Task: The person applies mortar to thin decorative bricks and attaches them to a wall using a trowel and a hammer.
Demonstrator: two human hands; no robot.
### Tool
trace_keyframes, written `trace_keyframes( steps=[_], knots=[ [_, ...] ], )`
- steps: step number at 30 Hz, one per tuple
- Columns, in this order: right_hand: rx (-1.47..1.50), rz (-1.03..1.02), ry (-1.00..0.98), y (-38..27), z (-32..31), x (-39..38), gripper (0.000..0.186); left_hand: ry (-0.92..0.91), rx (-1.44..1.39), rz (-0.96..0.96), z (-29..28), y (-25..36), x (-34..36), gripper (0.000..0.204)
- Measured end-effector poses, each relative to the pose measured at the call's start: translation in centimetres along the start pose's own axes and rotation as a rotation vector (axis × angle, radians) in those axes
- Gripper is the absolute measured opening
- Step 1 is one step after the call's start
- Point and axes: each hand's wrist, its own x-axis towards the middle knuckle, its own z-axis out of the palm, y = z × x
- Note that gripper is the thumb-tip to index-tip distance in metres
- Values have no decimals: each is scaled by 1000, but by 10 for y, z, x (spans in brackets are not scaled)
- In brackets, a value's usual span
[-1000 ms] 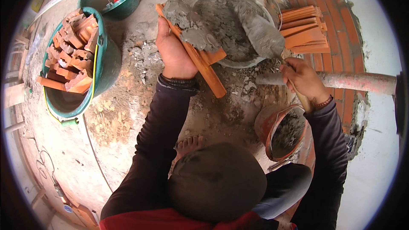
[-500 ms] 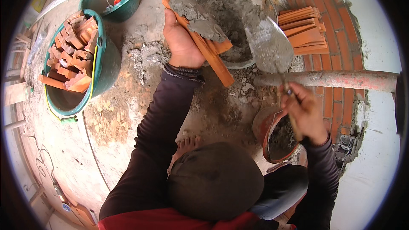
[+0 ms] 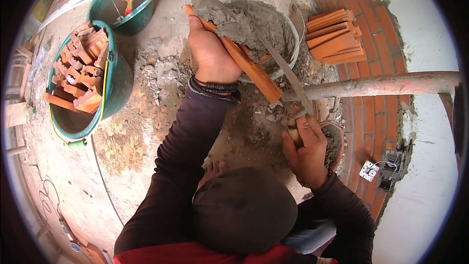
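Note:
My left hand [image 3: 210, 51] grips long orange clay strips [image 3: 254, 73] with a heap of grey mortar [image 3: 217, 14] on their upper part, held over the near-left edge of a white tub of mortar [image 3: 278, 22]. My right hand [image 3: 305, 149] is closed on the wooden handle of a trowel [image 3: 298, 88], its blade seen almost edge-on, angled up and left toward the mortar on the strips. Beneath that hand a smaller bucket with mortar [image 3: 332, 142] is partly hidden. A stack of orange clay strips [image 3: 334, 39] lies right of the tub.
At left stand a green bucket [image 3: 122, 90] of brick pieces and a green basin [image 3: 141, 17] holding a paintbrush. A pipe [image 3: 391, 84] crosses the brick facing [image 3: 376, 54] at right, near an electrical box [image 3: 369, 170] with wires. The rough floor [image 3: 117, 176] holds scattered mortar crumbs.
My right hand has moved left and down, and the trowel has swung from the tub's right side to point toward the held strips. My left hand and strips have shifted slightly right.

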Motion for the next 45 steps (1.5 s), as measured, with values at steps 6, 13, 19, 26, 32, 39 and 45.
trace_keyframes(
  steps=[6, 13, 19, 26, 32, 39, 45],
  knots=[
    [-93, -88, 64, 10, 1, 0, 24, -25, -64, -87, -10, 4, 3, 51],
    [-80, -120, 115, 24, 1, 1, 18, 2, -51, -186, -18, 5, 2, 48],
    [-228, -80, 30, 39, -29, -11, 21, 7, -65, -212, -23, 11, 5, 48],
    [89, 77, 33, 14, -73, 4, 14, -201, -81, -203, -24, 21, 3, 54],
    [-52, 7, -370, -13, -136, 51, 20, -318, -13, -363, -30, 23, -3, 53],
    [-283, -72, -538, -37, -142, 85, 20, -337, 62, -373, -25, 25, -20, 54],
    [-400, -41, -604, -33, -141, 104, 24, -373, 93, -370, -36, 21, -22, 53]
  ],
)
